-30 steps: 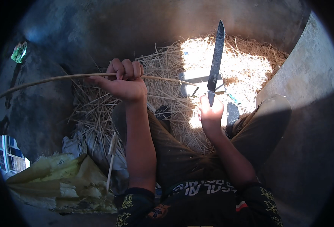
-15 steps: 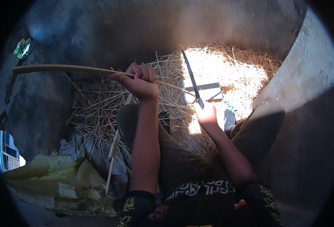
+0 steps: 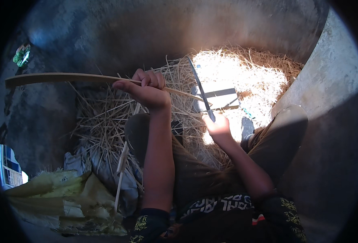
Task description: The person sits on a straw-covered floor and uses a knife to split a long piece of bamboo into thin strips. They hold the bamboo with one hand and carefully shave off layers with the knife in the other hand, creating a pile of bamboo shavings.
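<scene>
My left hand is closed round a long, pale strip that looks like split bamboo. The strip's longer part reaches far out to the left and bows slightly; its short end runs right as far as the blade. In my right hand is a knife with a long, narrow dark blade, held with the tip up and leaning left. The blade's lower part meets or crosses the strip's right end; whether it cuts in I cannot tell. Its handle is hidden in my fingers.
A grey block lies on heaped shavings in bright sun between my knees. More thin strips pile up on the left. A torn yellowish sheet lies at lower left. A concrete wall curves round the far side.
The knife and my right hand have shifted slightly left, and the blade leans further left. The strip has slid a little to the left with my left hand.
</scene>
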{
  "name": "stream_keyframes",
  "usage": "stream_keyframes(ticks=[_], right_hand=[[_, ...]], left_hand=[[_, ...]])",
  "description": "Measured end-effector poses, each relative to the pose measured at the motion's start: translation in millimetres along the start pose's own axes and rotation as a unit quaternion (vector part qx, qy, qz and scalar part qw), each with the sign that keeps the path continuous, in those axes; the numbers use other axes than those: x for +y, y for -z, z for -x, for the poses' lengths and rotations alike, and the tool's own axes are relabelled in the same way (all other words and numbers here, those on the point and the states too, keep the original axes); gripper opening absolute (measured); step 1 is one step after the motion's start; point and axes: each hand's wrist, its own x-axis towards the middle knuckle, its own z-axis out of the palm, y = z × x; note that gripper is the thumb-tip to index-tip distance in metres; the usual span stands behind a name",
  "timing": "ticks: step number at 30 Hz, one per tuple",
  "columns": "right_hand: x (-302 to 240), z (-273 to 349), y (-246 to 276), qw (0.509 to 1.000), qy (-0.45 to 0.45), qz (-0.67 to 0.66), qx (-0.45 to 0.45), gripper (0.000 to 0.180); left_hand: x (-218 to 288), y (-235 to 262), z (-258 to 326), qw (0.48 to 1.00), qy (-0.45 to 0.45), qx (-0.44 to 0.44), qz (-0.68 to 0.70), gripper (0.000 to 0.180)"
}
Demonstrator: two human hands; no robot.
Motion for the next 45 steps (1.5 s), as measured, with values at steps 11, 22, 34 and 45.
stream_keyframes(ticks=[11,22,34,45], right_hand=[[75.4,-26.0,-1.8,0.978,-0.17,0.092,-0.081,0.037],[71.4,-13.5,-23.4,0.994,0.079,-0.02,0.07,0.024],[11.1,-16.9,-24.4,0.994,0.075,0.078,-0.005,0.026],[137.7,-38.0,-25.5,0.958,-0.229,0.175,-0.002,0.042]], left_hand=[[3.7,-1.7,-7.5,0.997,0.051,-0.055,0.016,0.076],[-2.7,-2.0,-5.5,0.995,0.051,-0.087,0.015,0.076],[-3.5,-18.1,7.7,0.997,0.028,-0.065,0.018,0.075],[-2.4,3.6,4.9,0.996,0.03,-0.065,0.048,0.072]])
